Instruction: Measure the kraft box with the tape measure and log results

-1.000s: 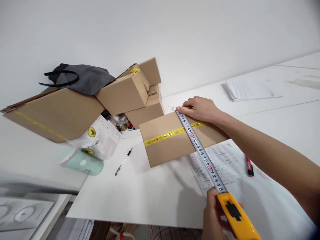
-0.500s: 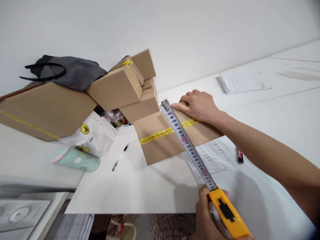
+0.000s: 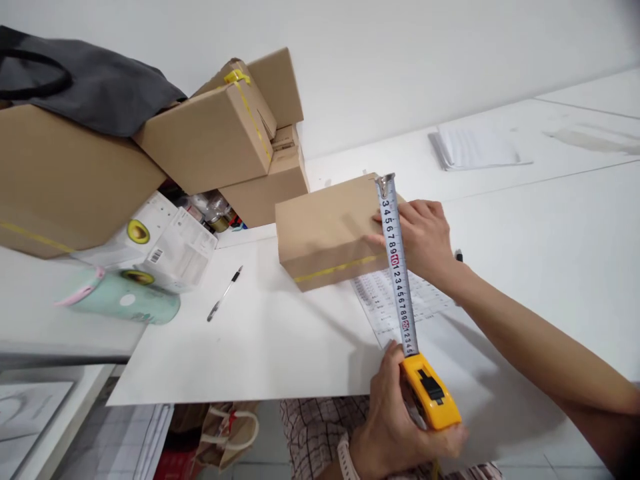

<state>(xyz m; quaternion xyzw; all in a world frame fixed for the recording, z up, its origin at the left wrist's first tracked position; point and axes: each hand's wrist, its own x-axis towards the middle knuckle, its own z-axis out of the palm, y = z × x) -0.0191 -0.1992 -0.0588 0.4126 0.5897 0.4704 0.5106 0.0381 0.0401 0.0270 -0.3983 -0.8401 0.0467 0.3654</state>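
Observation:
A yellow tape measure [image 3: 434, 393] is in my left hand [image 3: 387, 420], with its fingers wrapped around the case. Its extended blade [image 3: 399, 280] reaches up and away, and the metal hook sits near the far edge of a closed cardboard box [image 3: 325, 217]. That box lies on the white table with yellow tape along its near side. My right hand [image 3: 425, 237] grips the box's right end, partly behind the blade. Some fingertips are hidden there. A printed sheet [image 3: 380, 313] lies partly under the box.
Stacked cardboard boxes [image 3: 200, 140] and a dark grey bag [image 3: 95, 80] stand at the left. Near them are a white carton with avocado pictures [image 3: 175, 240], a mint-green tumbler [image 3: 130, 300] and a pen [image 3: 225, 293]. Papers [image 3: 475, 147] lie at the back right.
The box has turned, so its taped face now points toward me and a plain face is up. The blade has swung more upright and shifted right. My right hand has moved to the box's right end.

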